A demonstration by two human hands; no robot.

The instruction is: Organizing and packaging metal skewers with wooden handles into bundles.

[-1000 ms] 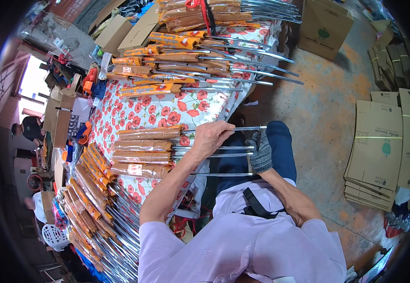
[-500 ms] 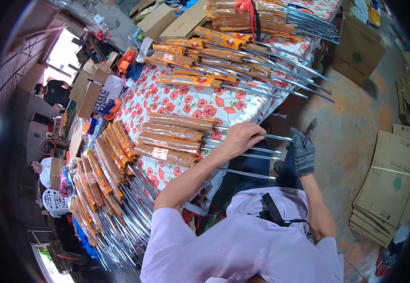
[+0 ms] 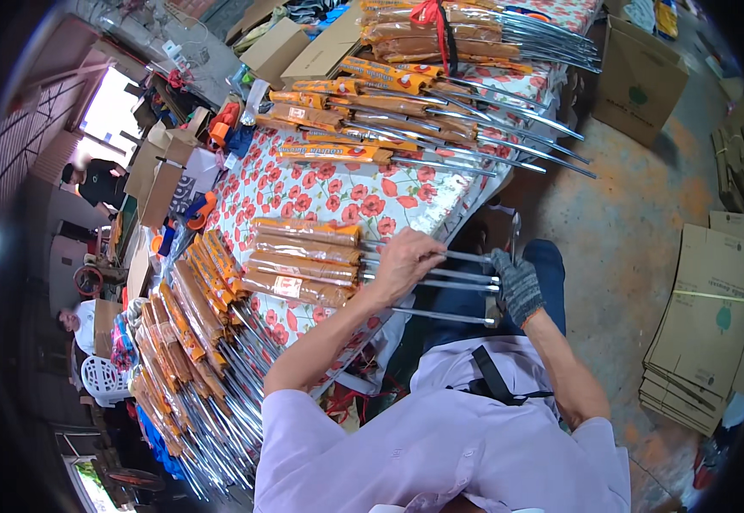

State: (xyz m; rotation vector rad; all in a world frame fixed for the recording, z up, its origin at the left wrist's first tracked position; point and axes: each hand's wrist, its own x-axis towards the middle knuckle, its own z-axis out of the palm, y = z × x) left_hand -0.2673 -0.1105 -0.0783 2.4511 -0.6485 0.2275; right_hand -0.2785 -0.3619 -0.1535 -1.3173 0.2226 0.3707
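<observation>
In a row on the flowered tablecloth lie several long brown-wrapped packets, their shiny metal rods jutting over the table edge toward me. My bare left hand pinches the rod of the farthest packet in the row, fingers closed round it. Wearing a grey knit glove, my right hand is closed by the rod ends. A hand tool with a shiny metal part pokes up out of that fist; its exact kind is hidden by the fingers.
More orange and brown packets with rods are piled at the far side, and a large fanned heap lies at left. An open carton stands on the floor at far right. Flattened cartons are stacked at right. Two people are in the left background.
My gloved right hand has moved left, up to the rod ends, bringing the tool with it. The farthest packet has shifted left into line with the others, my left hand still on its rod.
</observation>
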